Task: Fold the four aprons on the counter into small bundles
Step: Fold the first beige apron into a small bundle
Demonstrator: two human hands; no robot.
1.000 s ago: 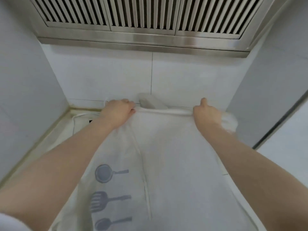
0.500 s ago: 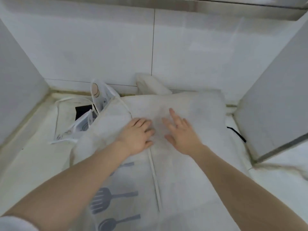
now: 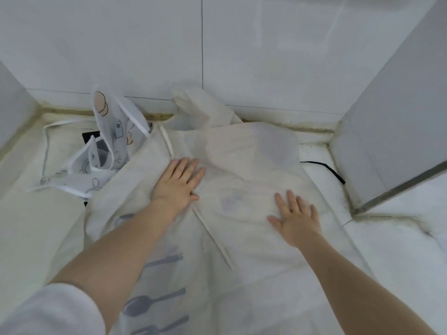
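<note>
A cream apron (image 3: 254, 165) lies spread over the counter (image 3: 36, 226), running from the back wall down to the near edge of the view. Both hands lie flat on it. The left hand (image 3: 177, 183) presses on the cloth with its fingers straight and close together, pointing toward the wall. The right hand (image 3: 296, 216) rests palm down with its fingers straight and a little spread, nearer to the person than the left hand and well apart from it.

Between the two hands a thin cream strap (image 3: 212, 238) runs at a slant across the cloth. Under the left forearm the fabric shows a grey print of kitchen tools (image 3: 154, 303). Beyond the left hand, to its left, a crumpled white apron (image 3: 106, 146) with cartoon drawings stands partly up, and a white cord (image 3: 46, 146) loops on the counter past it. Straight ahead of the left hand, against the tiled wall (image 3: 145, 44), sits a bunched cream cloth (image 3: 200, 110). To the right of the right hand, a black strap (image 3: 331, 170) lies on the counter near a grey panel (image 3: 399, 117).
</note>
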